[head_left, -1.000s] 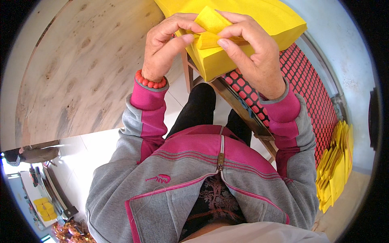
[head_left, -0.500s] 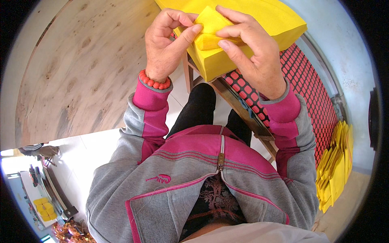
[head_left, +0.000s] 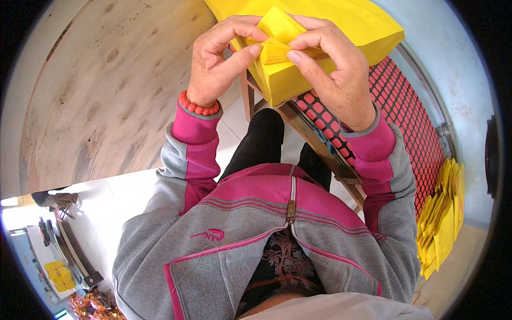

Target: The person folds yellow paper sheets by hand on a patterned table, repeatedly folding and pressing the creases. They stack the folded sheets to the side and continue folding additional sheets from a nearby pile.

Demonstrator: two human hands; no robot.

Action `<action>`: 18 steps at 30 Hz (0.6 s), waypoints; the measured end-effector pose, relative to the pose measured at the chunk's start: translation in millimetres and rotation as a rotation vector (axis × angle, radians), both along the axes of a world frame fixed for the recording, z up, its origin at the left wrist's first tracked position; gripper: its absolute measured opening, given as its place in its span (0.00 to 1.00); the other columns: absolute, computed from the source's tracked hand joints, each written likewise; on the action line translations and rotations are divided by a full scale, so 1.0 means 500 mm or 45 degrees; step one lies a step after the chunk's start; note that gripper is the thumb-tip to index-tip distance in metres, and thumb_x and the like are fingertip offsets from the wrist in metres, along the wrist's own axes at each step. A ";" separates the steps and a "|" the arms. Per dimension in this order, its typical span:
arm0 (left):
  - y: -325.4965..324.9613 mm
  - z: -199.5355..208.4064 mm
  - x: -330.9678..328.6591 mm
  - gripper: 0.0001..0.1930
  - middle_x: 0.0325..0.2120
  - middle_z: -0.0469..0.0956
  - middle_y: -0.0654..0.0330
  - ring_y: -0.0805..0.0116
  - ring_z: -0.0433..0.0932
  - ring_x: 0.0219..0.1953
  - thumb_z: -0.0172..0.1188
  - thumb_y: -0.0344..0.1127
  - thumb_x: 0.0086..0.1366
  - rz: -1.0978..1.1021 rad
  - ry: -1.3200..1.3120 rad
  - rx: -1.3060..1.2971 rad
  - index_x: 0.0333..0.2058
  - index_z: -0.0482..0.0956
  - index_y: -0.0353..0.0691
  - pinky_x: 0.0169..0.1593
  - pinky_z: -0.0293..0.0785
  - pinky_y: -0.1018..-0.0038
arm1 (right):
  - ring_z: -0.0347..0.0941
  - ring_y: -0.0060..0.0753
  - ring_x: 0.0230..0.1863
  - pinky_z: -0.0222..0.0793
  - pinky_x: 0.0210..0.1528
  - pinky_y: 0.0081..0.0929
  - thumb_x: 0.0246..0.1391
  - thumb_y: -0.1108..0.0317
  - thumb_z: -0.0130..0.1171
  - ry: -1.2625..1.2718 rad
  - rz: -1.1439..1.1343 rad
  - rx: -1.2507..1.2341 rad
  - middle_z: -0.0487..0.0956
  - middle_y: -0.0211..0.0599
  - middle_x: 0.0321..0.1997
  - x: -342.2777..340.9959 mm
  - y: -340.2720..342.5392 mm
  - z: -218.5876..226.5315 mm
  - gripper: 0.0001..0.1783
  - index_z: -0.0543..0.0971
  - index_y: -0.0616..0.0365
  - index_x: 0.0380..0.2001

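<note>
A small folded wad of yellow paper-like sheets (head_left: 281,25) is between my two hands, with layered edges showing along its near fold. My right hand (head_left: 336,66) pinches the wad's right side between thumb and fingers. At its left edge, the thumb and bent index finger of my left hand (head_left: 221,56) close on the fold, slightly apart from each other; the other fingers go behind the wad. Beneath the hands lies a big yellow block-like stack (head_left: 341,32), its front corner hanging over a wooden frame.
A wooden board (head_left: 106,90) fills the left side. Right of my legs is a wood-framed seat with a red-and-black patterned cover (head_left: 397,106). Several yellow folded pieces (head_left: 440,218) stand against the pale wall at right. A table with yellow items (head_left: 60,274) appears lower left.
My left hand has shifted slightly left and down, its index finger lifting from the thumb. The near fold of the yellow wad has opened a little, baring its layered edges.
</note>
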State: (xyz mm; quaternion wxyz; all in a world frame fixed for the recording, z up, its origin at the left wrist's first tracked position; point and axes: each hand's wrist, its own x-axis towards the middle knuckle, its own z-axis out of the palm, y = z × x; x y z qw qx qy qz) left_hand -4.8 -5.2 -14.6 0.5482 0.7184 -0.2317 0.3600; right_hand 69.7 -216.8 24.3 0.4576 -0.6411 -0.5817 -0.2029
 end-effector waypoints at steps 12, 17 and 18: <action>-0.017 -0.003 0.006 0.04 0.38 0.83 0.63 0.75 0.79 0.41 0.64 0.26 0.65 0.091 -0.027 -0.089 0.39 0.81 0.35 0.47 0.74 0.78 | 0.79 0.52 0.51 0.76 0.54 0.35 0.51 0.75 0.67 -0.003 -0.047 -0.020 0.76 0.62 0.55 -0.007 -0.008 0.016 0.11 0.78 0.66 0.37; -0.028 -0.005 0.011 0.03 0.37 0.83 0.61 0.75 0.79 0.40 0.63 0.25 0.66 0.127 -0.078 -0.173 0.38 0.79 0.35 0.47 0.74 0.78 | 0.79 0.51 0.51 0.76 0.53 0.34 0.50 0.77 0.68 -0.203 -0.004 -0.030 0.76 0.62 0.54 -0.001 -0.006 0.021 0.11 0.78 0.65 0.36; -0.030 -0.006 0.010 0.03 0.38 0.83 0.61 0.75 0.79 0.40 0.63 0.25 0.66 0.122 -0.074 -0.199 0.38 0.79 0.35 0.47 0.74 0.78 | 0.80 0.51 0.51 0.76 0.53 0.34 0.50 0.77 0.68 -0.237 -0.018 -0.081 0.77 0.61 0.54 0.000 -0.007 0.020 0.11 0.78 0.65 0.36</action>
